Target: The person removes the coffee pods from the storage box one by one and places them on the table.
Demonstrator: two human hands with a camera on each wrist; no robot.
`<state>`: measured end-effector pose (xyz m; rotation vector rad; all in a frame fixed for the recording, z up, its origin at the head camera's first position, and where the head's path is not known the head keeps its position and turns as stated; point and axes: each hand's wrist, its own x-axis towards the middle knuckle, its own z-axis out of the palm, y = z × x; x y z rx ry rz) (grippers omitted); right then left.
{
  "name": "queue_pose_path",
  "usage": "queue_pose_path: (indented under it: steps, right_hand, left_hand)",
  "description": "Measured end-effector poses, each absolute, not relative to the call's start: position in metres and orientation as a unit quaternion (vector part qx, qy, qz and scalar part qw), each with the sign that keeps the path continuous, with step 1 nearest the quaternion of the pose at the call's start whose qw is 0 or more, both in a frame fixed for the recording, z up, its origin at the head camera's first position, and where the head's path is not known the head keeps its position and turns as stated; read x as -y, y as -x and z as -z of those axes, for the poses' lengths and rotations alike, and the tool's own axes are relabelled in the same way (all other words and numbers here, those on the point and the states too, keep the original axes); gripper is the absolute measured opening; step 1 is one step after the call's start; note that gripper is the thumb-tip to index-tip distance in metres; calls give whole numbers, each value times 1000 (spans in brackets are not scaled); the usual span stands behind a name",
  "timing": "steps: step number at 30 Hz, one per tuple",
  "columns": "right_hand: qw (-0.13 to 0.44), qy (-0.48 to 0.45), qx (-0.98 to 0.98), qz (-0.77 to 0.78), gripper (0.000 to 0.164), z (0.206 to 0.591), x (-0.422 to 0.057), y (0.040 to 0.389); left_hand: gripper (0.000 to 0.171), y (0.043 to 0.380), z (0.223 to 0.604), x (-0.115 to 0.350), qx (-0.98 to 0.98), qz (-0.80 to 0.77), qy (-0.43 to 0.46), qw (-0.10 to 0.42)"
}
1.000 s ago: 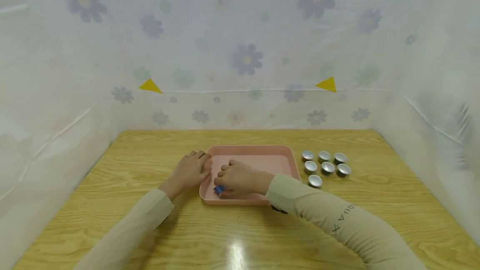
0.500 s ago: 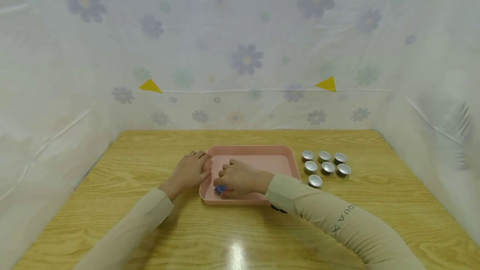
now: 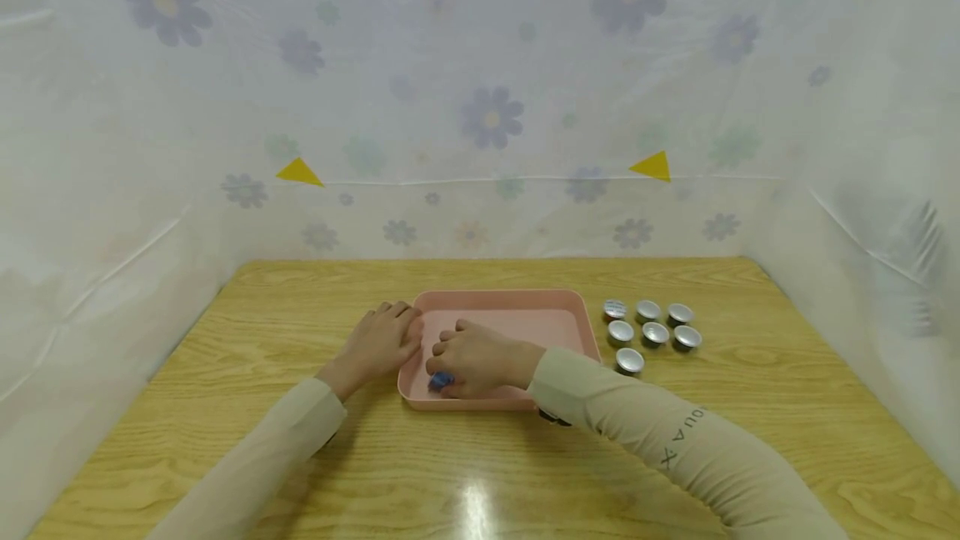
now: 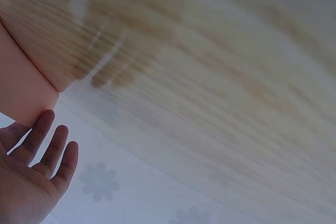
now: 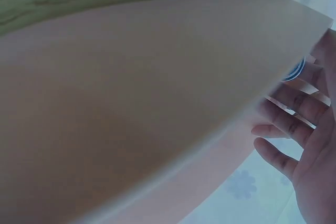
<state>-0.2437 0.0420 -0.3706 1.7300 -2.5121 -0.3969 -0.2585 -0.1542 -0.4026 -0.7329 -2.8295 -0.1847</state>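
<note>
In the head view, my right hand (image 3: 483, 361) reaches into a shallow pink tray (image 3: 525, 300). Between its thumb and fingers, near the tray's front left corner, it holds a small shiny blue thing (image 3: 441, 379). The right wrist view shows only a slice of its blue and white round rim (image 5: 296, 72), half hidden by the tray wall. My left hand (image 3: 384, 340) rests against the tray's left rim. Its fingertips (image 4: 46, 116) touch the outer wall in the left wrist view, the fingers loosely bent.
Several small silver-topped cups (image 3: 656, 334) stand on the wooden table (image 3: 480, 465) right of the tray. One silver top (image 3: 615, 309) carries printing. A flowered white sheet (image 3: 495, 65) encloses the back and sides of the table.
The blue thing turns slightly in my right hand, showing different parts of its surface. My left hand and the tray keep their places; the head view has shifted very slightly.
</note>
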Motion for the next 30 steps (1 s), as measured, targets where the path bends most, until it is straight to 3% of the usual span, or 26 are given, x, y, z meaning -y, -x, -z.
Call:
queue_pose_path:
  steps: [15, 30]
  right_hand:
    - [65, -573, 806, 132, 24, 377, -35, 244]
    - [38, -566, 814, 127, 21, 372, -36, 243]
  left_hand:
    - [36, 257, 401, 154, 959, 59, 254, 115]
    - [37, 258, 402, 154, 960, 59, 249, 112]
